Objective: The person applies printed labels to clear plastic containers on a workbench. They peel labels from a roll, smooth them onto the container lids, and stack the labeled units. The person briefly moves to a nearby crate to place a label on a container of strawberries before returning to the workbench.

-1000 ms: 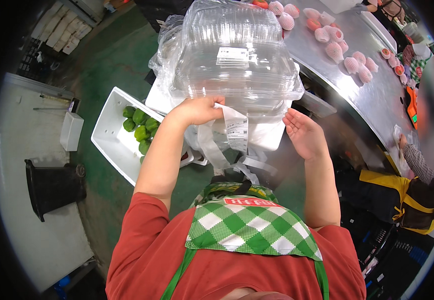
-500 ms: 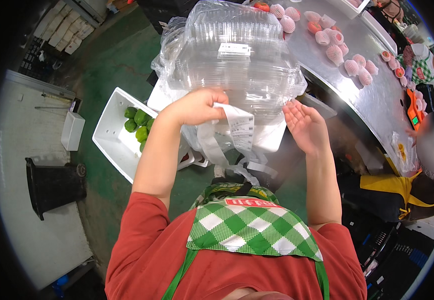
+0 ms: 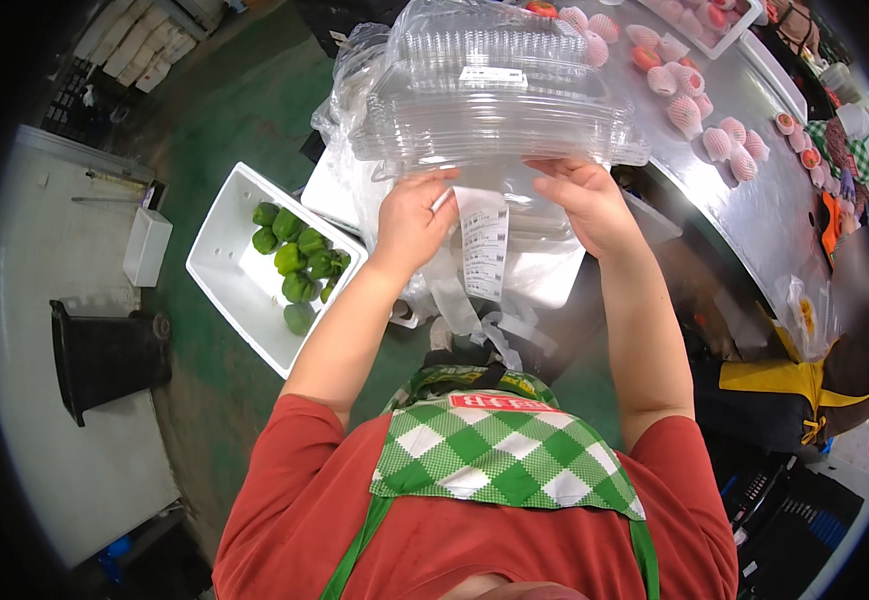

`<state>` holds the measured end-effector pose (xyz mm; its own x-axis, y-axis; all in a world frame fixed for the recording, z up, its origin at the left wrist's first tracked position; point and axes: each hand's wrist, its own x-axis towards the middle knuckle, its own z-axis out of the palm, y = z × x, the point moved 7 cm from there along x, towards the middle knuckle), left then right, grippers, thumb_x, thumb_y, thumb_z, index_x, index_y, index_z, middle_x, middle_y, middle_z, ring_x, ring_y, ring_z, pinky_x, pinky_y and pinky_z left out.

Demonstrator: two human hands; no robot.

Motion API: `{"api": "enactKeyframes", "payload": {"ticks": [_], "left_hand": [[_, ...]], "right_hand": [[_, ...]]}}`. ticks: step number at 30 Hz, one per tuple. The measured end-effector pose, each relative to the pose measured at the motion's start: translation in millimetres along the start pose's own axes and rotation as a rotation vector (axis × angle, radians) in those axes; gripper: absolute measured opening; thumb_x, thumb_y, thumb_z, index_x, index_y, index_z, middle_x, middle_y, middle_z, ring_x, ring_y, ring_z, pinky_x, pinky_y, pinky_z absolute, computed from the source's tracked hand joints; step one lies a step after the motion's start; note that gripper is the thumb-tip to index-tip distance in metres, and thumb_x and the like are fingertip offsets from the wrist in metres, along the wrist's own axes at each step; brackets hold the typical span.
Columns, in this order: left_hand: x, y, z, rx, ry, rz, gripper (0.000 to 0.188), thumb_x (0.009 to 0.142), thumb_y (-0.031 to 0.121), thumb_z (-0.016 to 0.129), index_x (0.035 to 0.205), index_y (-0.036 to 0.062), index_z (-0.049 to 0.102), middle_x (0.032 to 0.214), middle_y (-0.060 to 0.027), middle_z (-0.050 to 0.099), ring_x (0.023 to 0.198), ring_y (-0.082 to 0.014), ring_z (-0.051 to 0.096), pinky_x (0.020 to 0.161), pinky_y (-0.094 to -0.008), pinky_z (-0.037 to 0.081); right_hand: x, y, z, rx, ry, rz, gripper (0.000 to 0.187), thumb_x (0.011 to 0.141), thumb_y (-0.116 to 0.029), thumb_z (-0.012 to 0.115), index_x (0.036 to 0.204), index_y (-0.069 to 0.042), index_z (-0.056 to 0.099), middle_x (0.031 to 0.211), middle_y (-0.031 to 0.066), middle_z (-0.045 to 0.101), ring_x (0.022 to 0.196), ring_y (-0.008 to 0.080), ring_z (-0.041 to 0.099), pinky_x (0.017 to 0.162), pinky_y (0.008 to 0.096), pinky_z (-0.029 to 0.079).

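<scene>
A tall stack of clear plastic containers (image 3: 494, 120) stands in front of me, with a white label stuck on an upper one. My left hand (image 3: 416, 222) is closed on a long strip of printed labels (image 3: 482, 245), which hangs down between my hands; its fingertips are close to the front rim of the containers. At the right part of that rim, my right hand (image 3: 586, 205) grips the edge of a clear container with bent fingers. A crumpled clear bag (image 3: 349, 95) wraps the stack's left side.
A white foam box (image 3: 222, 260) with several green peppers (image 3: 299, 260) stands left. On the metal table (image 3: 744, 220) at right lie fruits in pink foam nets (image 3: 684, 115). A black bin (image 3: 109, 355) stands far left. Other people are at the right.
My right hand, open beside the stack before, has moved forward and left onto the containers' front rim. My left hand has drawn nearer that rim with the label strip. The upper containers' front edge sits higher.
</scene>
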<state>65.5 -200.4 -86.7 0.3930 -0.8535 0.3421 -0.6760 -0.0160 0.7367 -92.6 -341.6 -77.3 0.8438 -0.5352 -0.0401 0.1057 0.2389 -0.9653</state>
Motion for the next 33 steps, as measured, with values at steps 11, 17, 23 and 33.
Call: {"api": "enactKeyframes", "payload": {"ticks": [11, 17, 23, 33], "left_hand": [[20.3, 25.7, -5.2, 0.358, 0.080, 0.168, 0.021, 0.080, 0.014, 0.071, 0.097, 0.0020, 0.071, 0.080, -0.0173, 0.068, 0.077, -0.0378, 0.067, 0.072, -0.0459, 0.051], [31.4, 16.6, -0.1, 0.273, -0.304, -0.013, 0.035, 0.081, 0.017, 0.071, 0.116, 0.0097, 0.068, 0.108, -0.0168, 0.070, 0.100, -0.0337, 0.066, 0.086, -0.0412, 0.051], [26.0, 27.0, 21.8, 0.281, -0.390, -0.010, 0.031, 0.087, 0.008, 0.063, 0.115, 0.0182, 0.071, 0.105, -0.0099, 0.072, 0.098, -0.0295, 0.067, 0.084, -0.0395, 0.053], [32.0, 15.1, 30.9, 0.344, -0.235, 0.080, 0.016, 0.084, 0.015, 0.071, 0.099, 0.0145, 0.076, 0.096, -0.0080, 0.072, 0.090, -0.0279, 0.068, 0.079, -0.0380, 0.053]], "right_hand": [[25.5, 29.5, 7.1, -0.455, -0.009, 0.243, 0.059, 0.081, -0.009, 0.080, 0.134, -0.004, 0.055, 0.125, 0.0094, 0.060, 0.113, 0.0215, 0.058, 0.099, 0.0377, 0.047], [32.8, 36.7, -0.8, -0.537, -0.067, 0.302, 0.042, 0.081, -0.013, 0.079, 0.119, -0.004, 0.064, 0.106, 0.0056, 0.066, 0.100, 0.0177, 0.060, 0.088, 0.0334, 0.050], [30.7, 30.6, 3.4, -0.569, -0.044, 0.230, 0.033, 0.081, -0.015, 0.078, 0.111, -0.007, 0.069, 0.101, 0.0031, 0.067, 0.097, 0.0155, 0.060, 0.085, 0.0315, 0.049], [24.3, 38.1, -10.0, -0.244, 0.046, 0.128, 0.035, 0.085, -0.006, 0.076, 0.118, -0.003, 0.064, 0.109, 0.0050, 0.067, 0.103, 0.0167, 0.061, 0.089, 0.0342, 0.051]]}}
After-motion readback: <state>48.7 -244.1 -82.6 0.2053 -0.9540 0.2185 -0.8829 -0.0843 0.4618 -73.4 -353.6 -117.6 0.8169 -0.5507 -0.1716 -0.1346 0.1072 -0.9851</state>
